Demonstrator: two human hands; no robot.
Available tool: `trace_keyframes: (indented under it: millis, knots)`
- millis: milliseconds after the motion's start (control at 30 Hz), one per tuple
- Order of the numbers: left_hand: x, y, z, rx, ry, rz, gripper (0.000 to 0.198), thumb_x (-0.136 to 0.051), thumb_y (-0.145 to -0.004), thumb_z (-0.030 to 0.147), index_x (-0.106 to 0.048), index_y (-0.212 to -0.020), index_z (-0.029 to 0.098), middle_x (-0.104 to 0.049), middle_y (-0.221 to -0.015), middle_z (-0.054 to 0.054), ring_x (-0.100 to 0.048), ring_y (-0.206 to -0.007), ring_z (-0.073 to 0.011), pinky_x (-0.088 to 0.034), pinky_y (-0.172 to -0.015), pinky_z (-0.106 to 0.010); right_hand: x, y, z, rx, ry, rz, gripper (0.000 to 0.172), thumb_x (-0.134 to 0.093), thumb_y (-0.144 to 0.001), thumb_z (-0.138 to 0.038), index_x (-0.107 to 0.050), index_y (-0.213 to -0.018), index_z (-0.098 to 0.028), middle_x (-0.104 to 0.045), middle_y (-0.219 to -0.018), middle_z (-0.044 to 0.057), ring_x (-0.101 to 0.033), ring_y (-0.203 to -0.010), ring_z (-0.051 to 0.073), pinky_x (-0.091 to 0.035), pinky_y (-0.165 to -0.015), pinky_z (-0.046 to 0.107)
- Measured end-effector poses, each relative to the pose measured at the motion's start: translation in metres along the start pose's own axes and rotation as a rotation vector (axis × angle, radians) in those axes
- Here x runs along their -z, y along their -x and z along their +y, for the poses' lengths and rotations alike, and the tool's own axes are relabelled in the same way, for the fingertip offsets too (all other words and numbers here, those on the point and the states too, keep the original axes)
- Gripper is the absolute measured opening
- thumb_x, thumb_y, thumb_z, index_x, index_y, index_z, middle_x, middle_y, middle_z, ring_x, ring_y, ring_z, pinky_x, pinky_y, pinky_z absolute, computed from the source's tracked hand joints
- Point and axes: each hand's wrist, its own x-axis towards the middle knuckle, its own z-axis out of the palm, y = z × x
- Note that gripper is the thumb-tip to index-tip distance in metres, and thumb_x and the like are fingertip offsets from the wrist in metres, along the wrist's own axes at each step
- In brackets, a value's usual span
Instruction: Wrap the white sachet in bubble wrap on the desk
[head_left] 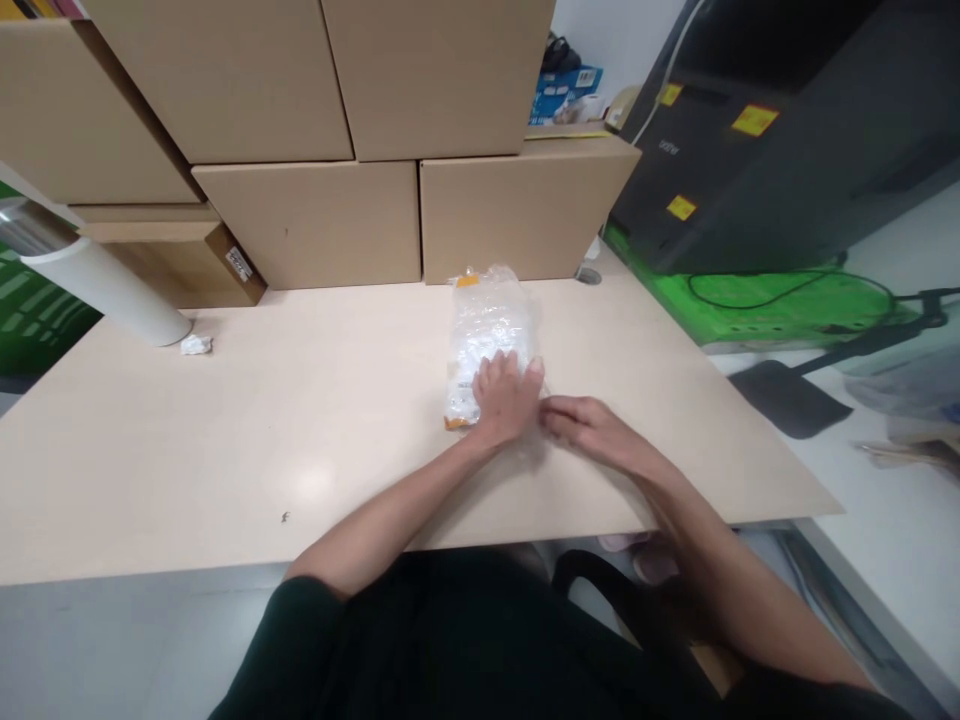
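Observation:
A clear plastic-wrapped packet (491,320) with orange bits at its top and lower left corner lies on the light wooden table (337,430). My left hand (508,395) rests on the packet's lower part, fingers spread and pointing away from me. Just right of it, my right hand (581,425) has its fingers pressed together at the packet's lower right edge. Whatever those fingers pinch is too small and blurred to make out.
Cardboard boxes (307,225) are stacked along the table's back edge. A white roll (112,290) and a crumpled white scrap (196,345) are at the left. A dark machine (720,150) and a black lamp-like arm (862,350) stand at the right.

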Motion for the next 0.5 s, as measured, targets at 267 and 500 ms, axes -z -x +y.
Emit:
trace_keyframes:
  millis: [267, 500]
  knots:
    - [-0.003, -0.006, -0.006, 0.007, 0.086, -0.01, 0.072, -0.017, -0.097, 0.06, -0.02, -0.158, 0.023, -0.014, -0.168, -0.004, 0.001, -0.154, -0.0197, 0.002, -0.124, -0.04, -0.011, -0.08, 0.008, -0.218, -0.224, 0.33, 0.045, -0.077, -0.062, -0.053, -0.067, -0.088, -0.018, -0.071, -0.087, 0.005, -0.063, -0.083, 0.023, -0.05, -0.075, 0.034]
    - [0.046, -0.005, -0.017, -0.263, -0.035, 0.101, 0.072, -0.019, -0.098, 0.064, -0.034, -0.154, 0.022, -0.014, -0.168, -0.006, -0.003, -0.155, -0.0261, -0.008, -0.124, -0.049, -0.029, -0.078, -0.029, -0.219, -0.671, 0.136, 0.051, -0.091, -0.045, -0.039, -0.067, -0.084, -0.015, -0.07, -0.072, 0.002, -0.064, -0.066, 0.019, -0.05, -0.064, 0.03]
